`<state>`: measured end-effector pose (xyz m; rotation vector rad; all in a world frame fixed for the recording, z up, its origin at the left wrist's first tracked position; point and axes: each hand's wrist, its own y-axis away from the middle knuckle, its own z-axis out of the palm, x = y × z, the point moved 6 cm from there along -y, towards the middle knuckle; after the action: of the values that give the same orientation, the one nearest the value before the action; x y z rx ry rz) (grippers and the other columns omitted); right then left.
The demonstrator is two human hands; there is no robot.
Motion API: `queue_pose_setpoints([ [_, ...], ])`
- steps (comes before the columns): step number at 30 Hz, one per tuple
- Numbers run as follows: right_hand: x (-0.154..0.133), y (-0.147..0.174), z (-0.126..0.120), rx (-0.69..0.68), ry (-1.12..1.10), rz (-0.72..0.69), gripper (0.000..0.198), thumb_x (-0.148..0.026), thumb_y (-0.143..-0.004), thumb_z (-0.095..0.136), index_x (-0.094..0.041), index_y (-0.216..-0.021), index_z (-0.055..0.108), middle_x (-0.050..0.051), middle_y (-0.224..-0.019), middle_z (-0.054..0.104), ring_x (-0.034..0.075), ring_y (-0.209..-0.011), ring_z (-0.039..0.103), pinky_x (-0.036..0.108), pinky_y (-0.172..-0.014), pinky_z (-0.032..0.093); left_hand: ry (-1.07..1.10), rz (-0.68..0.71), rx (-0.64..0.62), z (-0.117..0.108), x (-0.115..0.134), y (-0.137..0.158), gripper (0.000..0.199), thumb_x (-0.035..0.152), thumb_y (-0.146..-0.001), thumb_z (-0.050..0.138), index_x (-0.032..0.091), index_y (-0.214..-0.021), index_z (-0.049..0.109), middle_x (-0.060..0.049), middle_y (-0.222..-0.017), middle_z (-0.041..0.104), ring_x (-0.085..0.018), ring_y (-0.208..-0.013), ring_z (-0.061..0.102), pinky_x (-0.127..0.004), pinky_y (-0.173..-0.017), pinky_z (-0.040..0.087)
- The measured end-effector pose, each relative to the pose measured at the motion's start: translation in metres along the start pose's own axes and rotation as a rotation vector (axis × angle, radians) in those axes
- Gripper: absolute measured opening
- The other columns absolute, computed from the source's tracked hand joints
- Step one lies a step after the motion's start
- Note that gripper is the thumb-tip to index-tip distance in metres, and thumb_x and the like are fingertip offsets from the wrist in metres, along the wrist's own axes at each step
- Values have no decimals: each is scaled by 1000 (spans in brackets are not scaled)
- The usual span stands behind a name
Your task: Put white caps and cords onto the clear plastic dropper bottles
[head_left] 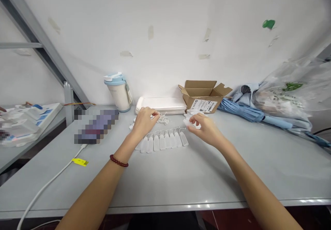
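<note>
Several translucent white plastic tags (167, 141) with white string loops lie side by side in a row on the grey table. Just behind the row, my left hand (144, 122) is closed, thumb and fingertips together beside a small heap of white strings (163, 119). Whatever sits in its fingertips is too small to make out. Some more white pieces show partly behind this hand. To the right of the heap, my right hand (203, 128) pinches a translucent tag (189, 123) between thumb and fingers, over more white pieces in front of the box.
Along the wall stand a cream tumbler (117, 94), a stack of white flat packs (162, 104) and an open cardboard box (204, 99). On the right lie a folded blue umbrella (243, 110) and plastic bags (279, 99). A blurred phone (98, 125) with a white cable (54, 180) is left.
</note>
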<state>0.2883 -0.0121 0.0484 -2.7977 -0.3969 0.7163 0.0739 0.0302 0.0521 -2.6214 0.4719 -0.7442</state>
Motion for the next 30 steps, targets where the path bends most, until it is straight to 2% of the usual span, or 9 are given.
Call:
queue_pose_setpoints([
  [5,-10,1,9,48,-59,-65,9,-27,-79,54,-18,-82,53,4,-86,58,17,-73,53,26,-59,37,126,31,113,0,4,4,11,20,-78,57,19,-75,67,-4,-80,68,-21,-86,57,-35,-83,43],
  [9,-14,1,12,74,-83,-114,8,-26,-80,54,-18,-80,52,4,-83,58,16,-71,52,27,-62,38,309,-59,102,3,6,6,11,23,-77,60,18,-78,69,-5,-86,69,-20,-84,58,-34,-79,44],
  [11,-15,1,14,73,-79,-130,8,-25,-80,55,-18,-81,52,4,-83,58,16,-71,52,27,-63,38,507,-155,28,9,7,7,14,29,-75,62,17,-78,69,-5,-84,69,-18,-80,59,-32,-76,44],
  [14,-17,2,16,68,-71,-127,8,-25,-81,54,-17,-84,54,5,-84,59,17,-73,53,26,-60,38,854,-314,-150,23,14,13,21,35,-72,67,15,-79,70,-5,-81,69,-17,-78,60,-29,-71,44],
  [17,-19,3,19,68,-89,-128,10,-25,-81,54,-16,-86,54,6,-85,59,17,-74,54,24,-56,37,1120,-448,-297,39,23,22,21,30,-68,71,13,-82,69,-6,-82,69,-15,-77,61,-26,-69,44],
  [20,-23,4,21,87,-119,-180,9,-24,-82,53,-16,-85,54,6,-83,60,16,-72,54,24,-57,39,1289,-536,-353,50,30,30,21,22,-69,71,12,-87,66,-6,-79,69,-12,-71,62,-26,-70,44],
  [24,-26,5,21,125,-161,-236,6,-21,-81,53,-15,-83,54,6,-80,60,15,-69,54,25,-59,43,1352,-567,-289,50,31,33,27,20,-70,70,14,-94,59,-5,-74,70,-11,-68,62,-26,-70,45],
  [30,-26,6,20,103,-358,-168,10,-24,-81,55,-15,-86,58,6,-81,63,16,-73,59,25,-59,50,1168,-425,-242,40,35,29,23,30,-72,67,12,-87,66,-4,-73,68,-11,-67,59,-24,-66,44],
])
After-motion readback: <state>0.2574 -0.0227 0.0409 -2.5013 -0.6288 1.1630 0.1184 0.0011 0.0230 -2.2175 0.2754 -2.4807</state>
